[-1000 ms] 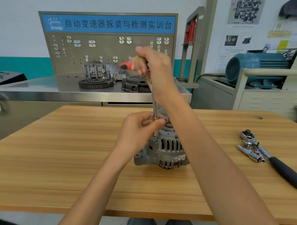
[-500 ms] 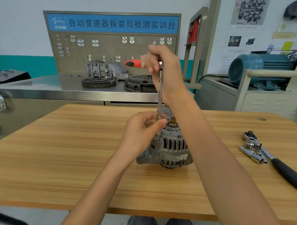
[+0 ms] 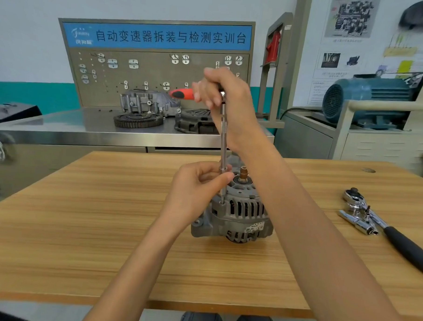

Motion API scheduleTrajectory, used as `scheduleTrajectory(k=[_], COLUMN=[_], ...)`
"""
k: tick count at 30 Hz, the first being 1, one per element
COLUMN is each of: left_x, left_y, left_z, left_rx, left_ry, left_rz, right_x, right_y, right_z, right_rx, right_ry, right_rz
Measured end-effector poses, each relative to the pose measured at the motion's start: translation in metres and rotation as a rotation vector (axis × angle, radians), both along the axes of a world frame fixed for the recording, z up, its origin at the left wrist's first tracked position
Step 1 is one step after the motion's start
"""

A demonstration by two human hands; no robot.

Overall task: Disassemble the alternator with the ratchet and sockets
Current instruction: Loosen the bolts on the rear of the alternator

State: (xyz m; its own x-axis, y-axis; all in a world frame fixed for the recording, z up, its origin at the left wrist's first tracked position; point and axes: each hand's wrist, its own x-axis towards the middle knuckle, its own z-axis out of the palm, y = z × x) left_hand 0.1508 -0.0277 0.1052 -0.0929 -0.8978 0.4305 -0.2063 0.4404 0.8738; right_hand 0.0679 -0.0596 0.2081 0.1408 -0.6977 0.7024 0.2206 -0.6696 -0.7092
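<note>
The alternator (image 3: 235,212) stands on the wooden table (image 3: 81,227), near the table's middle, with its shaft end (image 3: 243,172) pointing up and its vented grey housing facing the camera. A long, slim extension bar (image 3: 222,146) rises upright from a bolt position at the upper left edge of the housing; its lower tip (image 3: 222,201) meets the housing there, though the bolt head itself is too small to make out. The left hand (image 3: 197,184) is just left of the alternator and above its mounting ear, with thumb and fingers curled round the lower part of the bar, pinching it at a knurled collar. The right hand (image 3: 223,97) is well above the alternator, directly over the bar's top end, fingers clenched round the ratchet handle (image 3: 182,93), whose red and black grip projects to the left from the fist. The right forearm crosses in front of the right side of the alternator and hides part of it. On the table to the right, well apart from the alternator, lie a second ratchet (image 3: 391,229) with a black handle and a chrome socket piece (image 3: 358,222) just beside its head. Behind the table stands a steel bench (image 3: 61,129) carrying a ring gear (image 3: 138,120), a gearbox casting (image 3: 145,101) and a dark housing (image 3: 195,122), backed by a tool board with a blue sign (image 3: 157,35). A blue-green electric motor (image 3: 368,99) sits on a cabinet at the right.
</note>
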Motion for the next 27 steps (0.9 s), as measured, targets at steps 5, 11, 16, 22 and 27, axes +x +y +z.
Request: scheduleTrajectory(k=[5, 11, 16, 22, 27], left_x=[-0.002, -0.004, -0.005, -0.008, -0.01], left_y=[-0.002, -0.004, -0.002, -0.006, -0.006], left_z=[-0.001, -0.002, -0.002, -0.003, -0.004], left_rx=[0.003, -0.036, -0.007, -0.015, -0.081], left_ry=[0.015, -0.024, 0.006, 0.012, -0.042], left_rz=[0.058, 0.103, 0.05, 0.119, 0.166], right_x=[0.008, 0.008, -0.002, 0.002, 0.001], right_y=[-0.002, -0.003, -0.004, -0.009, -0.006], right_z=[-0.012, -0.013, -0.001, -0.011, -0.015], right_rx=[-0.199, -0.385, -0.017, -0.14, -0.38], right_ry=[-0.038, 0.205, 0.029, -0.018, 0.167], right_rz=[-0.373, -0.93, -0.077, -0.424, -0.964])
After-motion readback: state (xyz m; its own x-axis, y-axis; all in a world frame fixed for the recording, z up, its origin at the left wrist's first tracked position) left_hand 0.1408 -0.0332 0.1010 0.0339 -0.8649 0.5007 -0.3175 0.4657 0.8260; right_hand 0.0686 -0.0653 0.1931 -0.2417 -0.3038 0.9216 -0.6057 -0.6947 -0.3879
